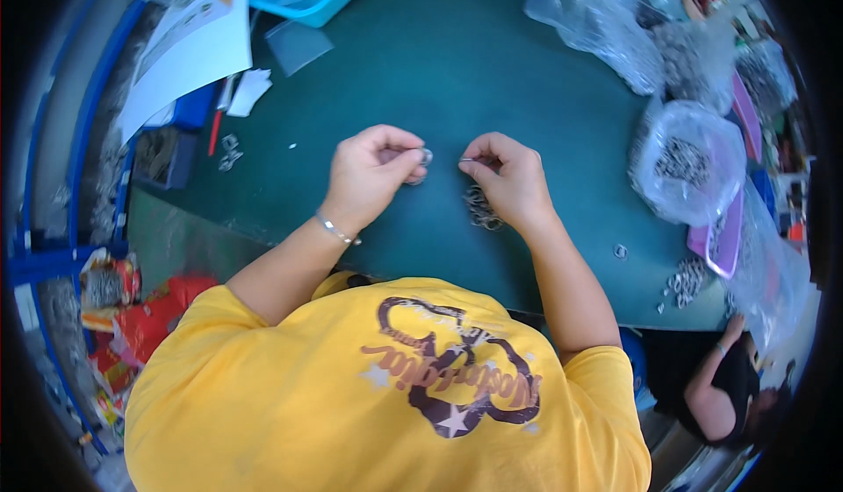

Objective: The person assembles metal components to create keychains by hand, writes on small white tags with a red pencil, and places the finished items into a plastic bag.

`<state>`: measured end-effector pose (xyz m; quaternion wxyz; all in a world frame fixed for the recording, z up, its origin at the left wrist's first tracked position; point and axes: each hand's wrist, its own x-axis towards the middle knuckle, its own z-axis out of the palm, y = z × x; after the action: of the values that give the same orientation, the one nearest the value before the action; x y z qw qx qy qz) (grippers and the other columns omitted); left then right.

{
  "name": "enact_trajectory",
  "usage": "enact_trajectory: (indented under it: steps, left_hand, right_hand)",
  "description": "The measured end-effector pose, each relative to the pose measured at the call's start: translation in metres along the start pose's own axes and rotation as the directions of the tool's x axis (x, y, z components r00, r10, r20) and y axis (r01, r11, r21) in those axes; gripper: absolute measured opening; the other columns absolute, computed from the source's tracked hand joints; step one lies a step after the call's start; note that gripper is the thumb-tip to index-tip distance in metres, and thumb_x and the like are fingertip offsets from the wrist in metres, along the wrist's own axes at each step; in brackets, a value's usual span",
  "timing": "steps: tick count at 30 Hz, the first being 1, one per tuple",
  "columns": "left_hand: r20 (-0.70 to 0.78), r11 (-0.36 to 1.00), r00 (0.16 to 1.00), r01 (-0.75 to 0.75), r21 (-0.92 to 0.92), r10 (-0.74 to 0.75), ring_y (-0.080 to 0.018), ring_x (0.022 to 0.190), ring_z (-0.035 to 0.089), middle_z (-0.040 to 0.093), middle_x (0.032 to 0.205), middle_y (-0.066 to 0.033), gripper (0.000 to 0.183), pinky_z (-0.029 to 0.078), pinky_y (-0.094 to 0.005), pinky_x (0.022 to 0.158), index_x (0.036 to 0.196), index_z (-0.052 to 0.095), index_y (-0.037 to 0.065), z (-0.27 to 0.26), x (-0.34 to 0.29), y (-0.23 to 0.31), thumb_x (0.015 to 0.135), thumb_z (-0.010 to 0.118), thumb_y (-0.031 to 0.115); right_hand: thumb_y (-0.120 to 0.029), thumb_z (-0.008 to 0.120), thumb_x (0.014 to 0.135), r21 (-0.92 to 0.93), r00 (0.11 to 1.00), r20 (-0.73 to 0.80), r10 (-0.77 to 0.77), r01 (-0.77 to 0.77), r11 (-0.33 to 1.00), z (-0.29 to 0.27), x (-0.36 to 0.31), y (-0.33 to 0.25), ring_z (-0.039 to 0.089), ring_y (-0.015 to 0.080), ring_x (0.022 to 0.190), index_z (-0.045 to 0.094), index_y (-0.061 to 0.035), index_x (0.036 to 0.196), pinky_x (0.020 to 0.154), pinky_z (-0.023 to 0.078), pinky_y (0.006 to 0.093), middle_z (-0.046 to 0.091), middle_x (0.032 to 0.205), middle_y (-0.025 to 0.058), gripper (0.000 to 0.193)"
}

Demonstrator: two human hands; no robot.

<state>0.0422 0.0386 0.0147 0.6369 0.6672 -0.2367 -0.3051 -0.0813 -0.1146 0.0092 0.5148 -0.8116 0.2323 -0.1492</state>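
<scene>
Over the green tabletop (474,71), my left hand (371,172) pinches a small metal ring (427,156) between thumb and fingertips. Another bit of metal shows just under those fingers. Across a short gap, my right hand (509,176) is closed in a pinch on a tiny, thin metal piece (464,159), too small to name. A pile of metal rings (480,209) lies on the table beside and partly beneath my right hand.
Right: a bag-lined bowl of metal parts (683,160), a purple tray (727,237), loose parts (687,281), plastic bags (597,18). Left: papers (198,44), a red pen (214,132), small parts (230,152), a turquoise bin (307,5). Another person (720,387) sits lower right.
</scene>
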Motion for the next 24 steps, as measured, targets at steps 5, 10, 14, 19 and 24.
enact_trajectory:
  steps: [5,10,14,19,24]
  left_hand:
    - [0.105,1.000,0.994,-0.023,-0.015,0.025,-0.0113,0.071,0.064,0.065,0.083,-0.0069,0.008,0.054,-0.0231,0.066,0.094,0.063,-0.002,0.008,-0.006,-0.004,0.086,0.063,-0.003]
    - [0.490,0.993,0.872,-0.062,0.099,0.006,-0.0126,0.074,0.064,0.062,0.086,-0.0062,0.007,0.054,-0.0215,0.067,0.089,0.062,-0.002,0.057,-0.006,0.003,0.083,0.064,-0.005]
    - [0.744,0.790,0.642,-0.547,0.277,0.184,-0.0179,0.069,0.061,0.059,0.080,-0.0089,0.006,0.050,-0.0273,0.063,0.080,0.062,0.002,0.121,-0.001,0.006,0.078,0.067,0.000]
    - [0.791,0.748,0.566,-0.624,0.226,0.233,-0.0259,0.072,0.063,0.062,0.082,-0.0130,0.006,0.052,-0.0332,0.067,0.084,0.065,0.002,0.189,-0.002,-0.025,0.078,0.066,0.002]
    - [0.808,0.761,0.573,-0.583,0.285,0.137,-0.0229,0.079,0.066,0.065,0.091,-0.0132,0.017,0.054,-0.0311,0.074,0.096,0.068,0.003,0.196,0.003,-0.023,0.080,0.065,0.004]
  right_hand:
    - [0.004,0.065,0.078,0.148,0.986,-0.164,-0.025,0.050,0.988,-0.044,-0.060,0.019,0.063,0.0173,0.070,0.068,-0.0006,0.085,0.065,0.050,0.0252,0.064,0.078,0.0080,0.008]
    - [0.002,0.067,0.074,-0.050,0.858,-0.503,0.109,-0.155,0.987,-0.083,-0.137,0.048,0.064,0.0180,0.068,0.068,-0.0019,0.079,0.062,0.051,0.0274,0.066,0.077,0.0091,0.006]
    - [0.004,0.064,0.074,-0.258,0.659,-0.749,0.075,-0.393,0.883,-0.121,-0.179,0.077,0.066,0.0244,0.069,0.068,-0.0002,0.080,0.064,0.053,0.0320,0.066,0.077,0.0135,0.008]
    - [0.006,0.061,0.077,-0.338,0.648,-0.760,-0.039,-0.343,0.877,-0.133,-0.175,0.092,0.065,0.0281,0.080,0.068,-0.0003,0.088,0.071,0.053,0.0333,0.065,0.089,0.0150,0.015]
    - [0.009,0.053,0.079,-0.457,0.779,-0.620,-0.092,-0.263,0.850,-0.135,-0.166,0.103,0.062,0.0319,0.092,0.066,-0.0013,0.103,0.079,0.051,0.0348,0.061,0.106,0.0178,0.029]
